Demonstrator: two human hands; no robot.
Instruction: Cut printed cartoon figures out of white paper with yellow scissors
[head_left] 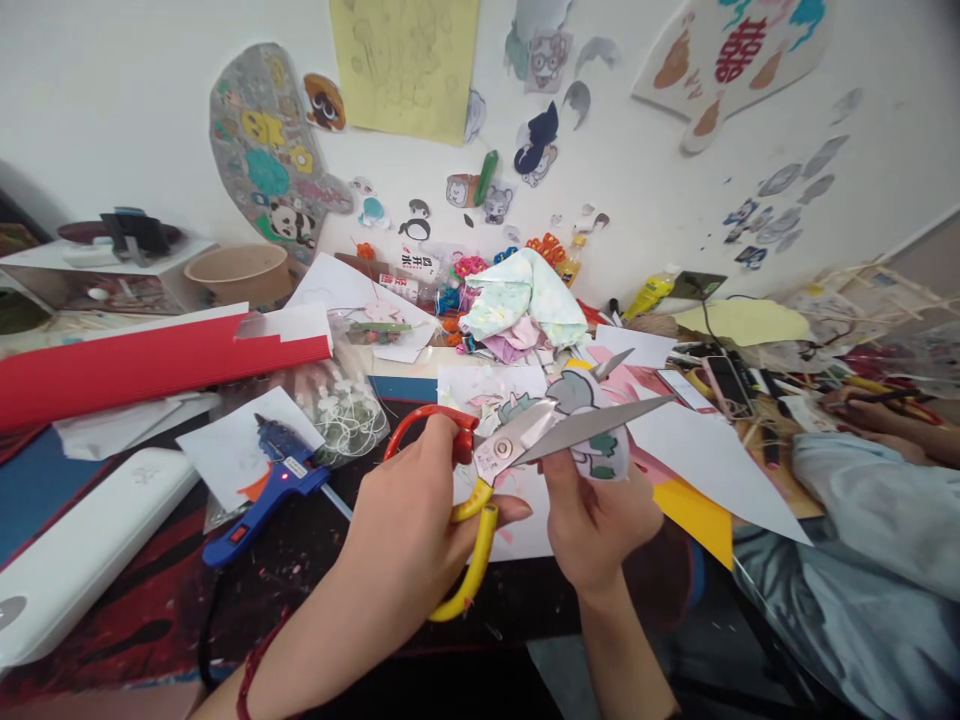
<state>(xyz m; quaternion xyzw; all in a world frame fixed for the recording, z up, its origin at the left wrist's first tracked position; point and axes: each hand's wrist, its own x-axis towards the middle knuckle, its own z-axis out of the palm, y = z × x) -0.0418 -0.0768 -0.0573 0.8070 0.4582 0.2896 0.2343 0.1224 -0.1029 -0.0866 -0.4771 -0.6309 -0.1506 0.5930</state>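
Observation:
My left hand (pixel 409 500) is closed around the handles of a pair of scissors (pixel 504 448), one loop red-orange and the other yellow. Their blades stand apart and point right. Between thumb and fingers, my right hand (pixel 600 515) grips a paper cutout (pixel 606 455) with a grey and green cartoon figure drawn on it. The cutout lies at the blades, partly behind the lower one; whether the blades touch its edge I cannot tell. Beneath both hands, a white sheet (pixel 517 540) with small pink scraps lies on the dark table.
On the left are a blue glue gun (pixel 281 490), a long white device (pixel 97 550) and a red paper strip (pixel 150 365). A fabric bundle (pixel 525 295) sits against the wall. Another person's sleeve (pixel 862 490) and hand (pixel 885 415) are at the right, near a phone (pixel 726 385).

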